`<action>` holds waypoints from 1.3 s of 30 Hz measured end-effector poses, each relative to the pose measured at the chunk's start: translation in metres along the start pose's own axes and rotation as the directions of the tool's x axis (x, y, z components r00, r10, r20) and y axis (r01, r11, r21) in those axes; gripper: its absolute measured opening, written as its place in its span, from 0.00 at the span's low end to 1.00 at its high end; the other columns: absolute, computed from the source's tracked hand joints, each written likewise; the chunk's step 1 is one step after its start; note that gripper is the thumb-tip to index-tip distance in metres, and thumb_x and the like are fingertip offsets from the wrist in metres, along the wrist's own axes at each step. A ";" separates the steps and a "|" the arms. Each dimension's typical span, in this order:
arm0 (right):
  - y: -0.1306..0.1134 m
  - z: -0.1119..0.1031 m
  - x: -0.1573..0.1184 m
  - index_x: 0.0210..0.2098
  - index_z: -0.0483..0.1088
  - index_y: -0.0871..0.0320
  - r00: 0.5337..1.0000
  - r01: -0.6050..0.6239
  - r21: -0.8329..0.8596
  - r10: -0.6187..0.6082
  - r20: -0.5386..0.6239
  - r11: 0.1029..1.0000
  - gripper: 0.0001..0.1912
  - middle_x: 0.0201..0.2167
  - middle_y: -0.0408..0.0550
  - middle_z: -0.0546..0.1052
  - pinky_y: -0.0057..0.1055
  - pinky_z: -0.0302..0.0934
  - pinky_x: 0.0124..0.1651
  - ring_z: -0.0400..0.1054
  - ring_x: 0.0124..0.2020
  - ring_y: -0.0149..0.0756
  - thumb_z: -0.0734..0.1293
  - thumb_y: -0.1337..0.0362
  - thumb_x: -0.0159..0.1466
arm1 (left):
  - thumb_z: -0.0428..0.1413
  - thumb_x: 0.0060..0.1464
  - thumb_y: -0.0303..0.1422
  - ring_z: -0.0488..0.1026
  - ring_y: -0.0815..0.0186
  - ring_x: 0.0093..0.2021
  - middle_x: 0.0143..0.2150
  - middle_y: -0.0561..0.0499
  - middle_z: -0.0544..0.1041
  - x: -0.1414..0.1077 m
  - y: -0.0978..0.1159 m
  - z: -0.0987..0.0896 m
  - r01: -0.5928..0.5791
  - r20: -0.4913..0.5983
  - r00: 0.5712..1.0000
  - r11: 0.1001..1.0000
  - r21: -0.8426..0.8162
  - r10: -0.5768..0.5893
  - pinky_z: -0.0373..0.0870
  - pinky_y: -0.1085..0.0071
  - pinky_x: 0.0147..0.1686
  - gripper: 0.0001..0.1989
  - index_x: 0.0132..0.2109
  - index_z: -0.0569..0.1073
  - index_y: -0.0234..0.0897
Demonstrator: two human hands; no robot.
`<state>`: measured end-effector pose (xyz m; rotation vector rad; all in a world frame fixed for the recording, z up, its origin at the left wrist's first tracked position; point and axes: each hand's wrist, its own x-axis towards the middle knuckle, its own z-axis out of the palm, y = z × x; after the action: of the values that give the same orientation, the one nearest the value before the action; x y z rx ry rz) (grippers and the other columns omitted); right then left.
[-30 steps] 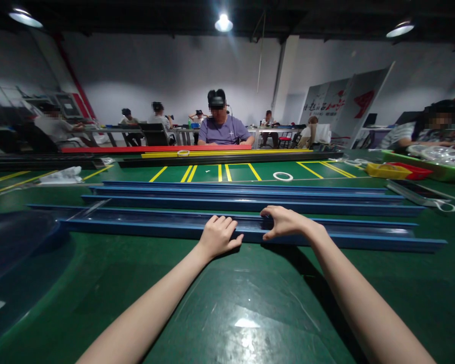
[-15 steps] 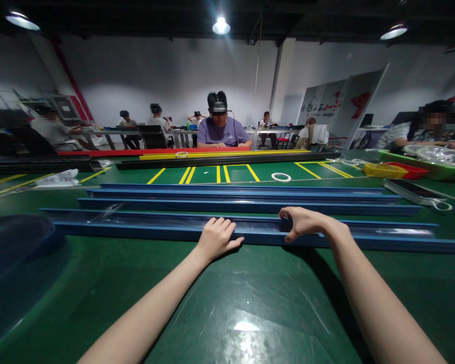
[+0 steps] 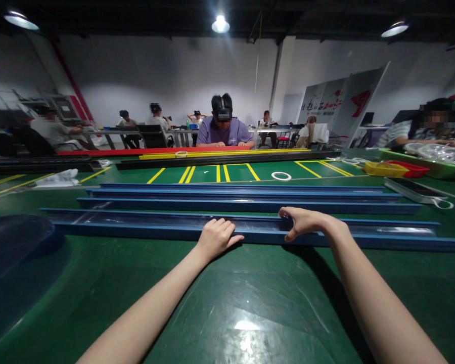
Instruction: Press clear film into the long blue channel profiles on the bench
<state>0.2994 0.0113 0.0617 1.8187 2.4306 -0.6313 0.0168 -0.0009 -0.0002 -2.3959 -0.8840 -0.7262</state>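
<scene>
A long blue plastic channel (image 3: 136, 231) lies across the green table in front of me, with a shiny clear strip showing in its trough. My left hand (image 3: 217, 235) rests on it near the middle, fingers bent over the near wall into the trough, thumb along the near edge. Further right, my right hand (image 3: 305, 225) spans the same channel in a C-shaped grip, thumb at the near wall and fingers at the far one. The fingertips of my left hand are hidden. Just behind lie more blue channels (image 3: 250, 206), parallel to this one.
At the left edge sits a large dark blue, glossy object (image 3: 18, 253). A phone (image 3: 413, 189), a yellow tray (image 3: 384, 169) and a green bin (image 3: 440, 169) are at right. A white ring (image 3: 281, 176) lies beyond the channels. Across the table sits a person (image 3: 223, 126) in purple.
Both hands stay almost in place on the channel. Glints on the clear strip at its left end have shifted left. The person opposite has moved their head slightly right and down.
</scene>
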 end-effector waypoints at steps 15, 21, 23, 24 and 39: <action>0.000 0.001 0.000 0.49 0.59 0.55 1.000 -0.002 0.017 0.002 0.008 1.000 0.38 0.50 0.50 0.66 0.33 0.58 0.46 0.62 0.47 0.44 0.70 0.56 0.40 | 0.43 0.56 0.47 0.67 0.68 0.23 0.20 0.51 0.71 -0.001 -0.002 0.004 0.037 0.003 0.999 0.999 -0.027 -0.037 0.53 0.72 0.24 0.23 0.23 0.66 0.35; 0.000 0.000 0.000 0.49 0.59 0.56 1.000 0.000 0.015 -0.001 0.016 1.000 0.38 0.50 0.50 0.66 0.32 0.58 0.46 0.62 0.47 0.44 0.70 0.55 0.40 | 0.43 0.55 0.48 0.68 0.68 0.23 0.20 0.50 0.71 0.000 -0.003 0.003 0.060 0.046 0.997 0.996 -0.064 -0.058 0.54 0.72 0.24 0.23 0.23 0.67 0.35; 0.000 0.000 0.001 0.49 0.59 0.55 1.000 0.000 0.013 -0.001 0.015 1.000 0.38 0.50 0.50 0.66 0.32 0.58 0.46 0.62 0.47 0.44 0.70 0.55 0.40 | 0.42 0.56 0.48 0.68 0.68 0.23 0.21 0.50 0.72 0.001 -0.004 0.002 0.070 0.072 0.995 0.993 -0.094 -0.063 0.55 0.73 0.24 0.24 0.23 0.67 0.35; 0.000 0.000 0.001 0.49 0.59 0.55 1.000 0.002 0.011 -0.002 0.013 1.000 0.38 0.50 0.50 0.66 0.33 0.58 0.46 0.62 0.48 0.44 0.71 0.55 0.40 | 0.42 0.55 0.48 0.68 0.68 0.23 0.21 0.50 0.72 0.002 -0.004 0.001 0.076 0.087 0.994 0.991 -0.109 -0.066 0.55 0.73 0.24 0.24 0.23 0.67 0.35; 0.000 0.000 0.001 0.50 0.59 0.57 1.000 -0.002 0.012 0.002 0.014 1.000 0.39 0.50 0.51 0.65 0.34 0.58 0.47 0.61 0.48 0.45 0.70 0.55 0.40 | 0.46 0.52 0.50 0.70 0.66 0.29 0.26 0.50 0.74 0.012 -0.005 -0.009 0.192 0.287 0.946 0.973 -0.130 -0.148 0.57 0.74 0.25 0.23 0.24 0.69 0.35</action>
<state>0.2991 0.0119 0.0610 1.8140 2.4209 -0.6577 0.0187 0.0023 0.0149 -2.6275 -1.2008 -0.5482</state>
